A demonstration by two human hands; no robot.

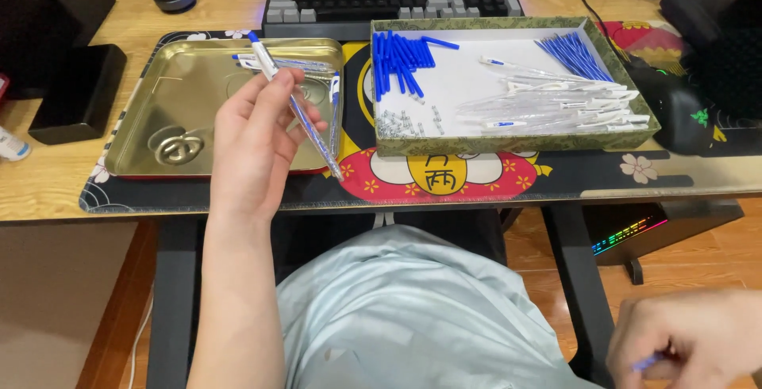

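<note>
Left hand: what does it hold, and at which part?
The left hand holds a clear pen with a blue cap between its fingertips, with the grip near the middle of the barrel, above the gold tray.

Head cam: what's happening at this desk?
A person seated at a desk is handling ballpoint pen parts. The left hand holds up a pen with a blue cap over a gold metal tray, where a few more pens lie. The right hand is low by the lap, pinching a small blue piece. A shallow box holds blue caps, blue refills, clear barrels and small springs.
</note>
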